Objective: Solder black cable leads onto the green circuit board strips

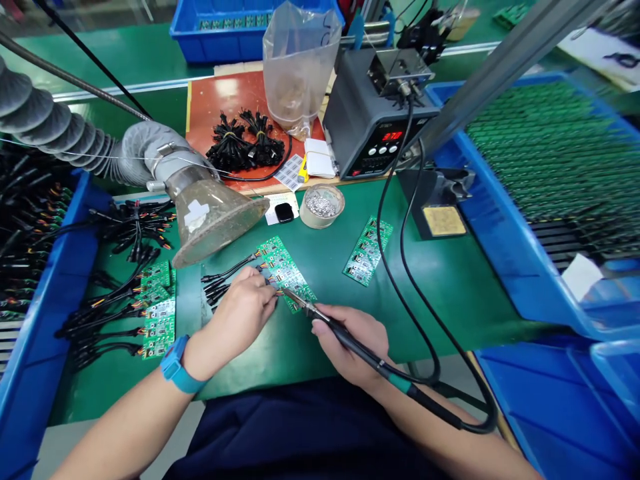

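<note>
My right hand grips a soldering iron, its tip touching or just above the near left edge of a green circuit board panel. At that same edge my left hand is closed, its fingertips pinching what looks like a cable end by the iron's tip; the fingers partly hide it. Several short black cables with coloured wire ends run left from the panel. A second board panel lies to the right, with no cables on it. Boards with cables attached are stacked at the left.
A fume extraction funnel hangs over the left side. Behind are a round tub, bundled black cables and a soldering station reading 370. An iron stand and blue bins stand right; the iron's cord loops there.
</note>
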Motion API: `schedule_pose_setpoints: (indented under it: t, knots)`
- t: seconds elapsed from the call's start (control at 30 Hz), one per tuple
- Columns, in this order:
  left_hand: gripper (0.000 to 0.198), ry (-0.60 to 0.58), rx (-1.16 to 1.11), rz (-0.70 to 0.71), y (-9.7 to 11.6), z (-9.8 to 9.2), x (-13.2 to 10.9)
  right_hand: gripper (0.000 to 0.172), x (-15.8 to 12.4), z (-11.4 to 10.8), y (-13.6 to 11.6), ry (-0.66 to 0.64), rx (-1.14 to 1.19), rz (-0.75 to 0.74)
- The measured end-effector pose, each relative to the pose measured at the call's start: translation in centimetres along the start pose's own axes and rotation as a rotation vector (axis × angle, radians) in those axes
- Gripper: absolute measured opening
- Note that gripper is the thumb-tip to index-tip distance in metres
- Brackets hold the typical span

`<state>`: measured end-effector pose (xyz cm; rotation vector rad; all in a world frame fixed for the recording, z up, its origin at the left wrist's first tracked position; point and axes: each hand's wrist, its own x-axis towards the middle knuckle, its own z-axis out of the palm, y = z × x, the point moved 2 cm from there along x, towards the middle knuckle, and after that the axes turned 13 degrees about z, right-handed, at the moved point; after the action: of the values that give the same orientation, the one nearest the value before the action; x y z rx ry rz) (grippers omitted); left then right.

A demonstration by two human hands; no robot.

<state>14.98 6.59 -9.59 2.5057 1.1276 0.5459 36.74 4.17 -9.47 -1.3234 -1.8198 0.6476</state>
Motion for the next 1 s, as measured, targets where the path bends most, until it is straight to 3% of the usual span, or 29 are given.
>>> schedule_pose_setpoints:
  t: [0.3,0.5,0.73,0.9,1.0]
  knots:
    - [0.023,0.003,0.023,0.003,0.1,0.1,-0.1,0.009,0.5,0.8,-0.6,-0.017,0.034,-0.029]
    - [0.024,0.006,0.029,0.005,0.1,0.1,0.0,0.012,0.2,0.0,-0.7,0.03,-0.007,-0.036]
    - [0.026,0.004,0.002,-0.001,-0.1,0.4,-0.2,0.021,-0.1,-0.1,1.7,0.112,-0.03,0.106]
    - [0.034,-0.046,0.073,-0.044,0.6,0.2,0.1,0.044,-0.7,1.3,3.3,0.035,0.077,0.205]
    - [0.032,-0.128,0.183,-0.101,0.8,0.3,0.4,0.047,-0.5,2.8,6.1,-0.046,0.108,0.231]
